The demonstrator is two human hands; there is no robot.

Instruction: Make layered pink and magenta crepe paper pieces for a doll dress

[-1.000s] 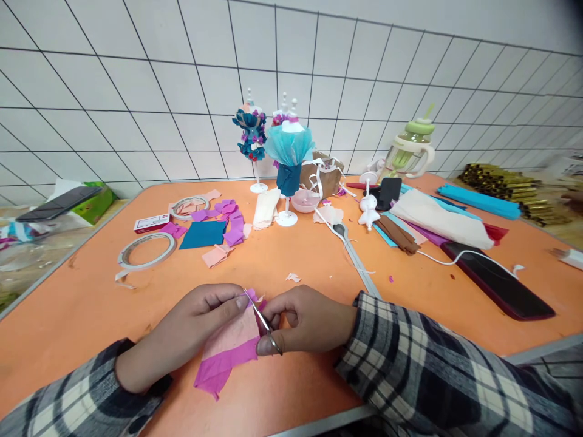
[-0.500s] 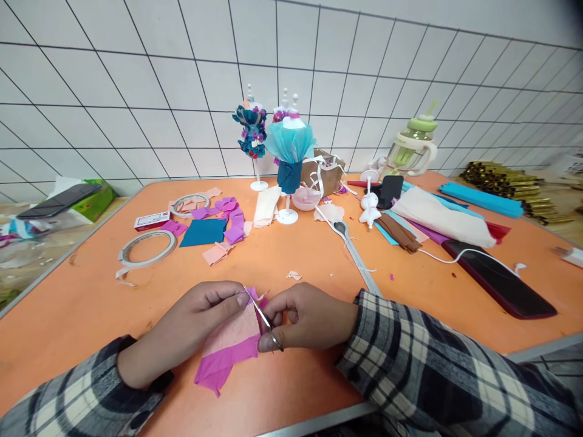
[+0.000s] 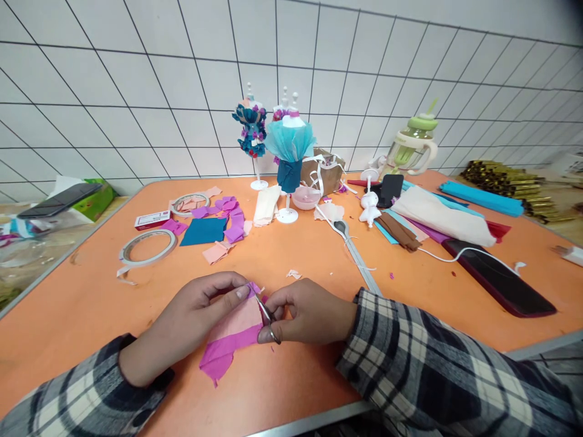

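Observation:
Between thumb and fingers, my left hand pinches the top of a layered piece of pink and magenta crepe paper, which hangs down over the orange table. My right hand is closed on small silver scissors, with a finger and thumb at the handles. The scissor blades lie against the paper's right edge, near its top. A tiny magenta scrap lies on the table just below the scissors.
Tape rolls, a teal square and purple scraps lie back left. Dressed mini mannequins stand at the back centre. A long metal tool, folded papers, a dark phone and a green-lidded bottle are on the right.
Both hands have shifted slightly upward with the paper and scissors. The blades now sit lower along the paper's right edge, and less of their length shows.

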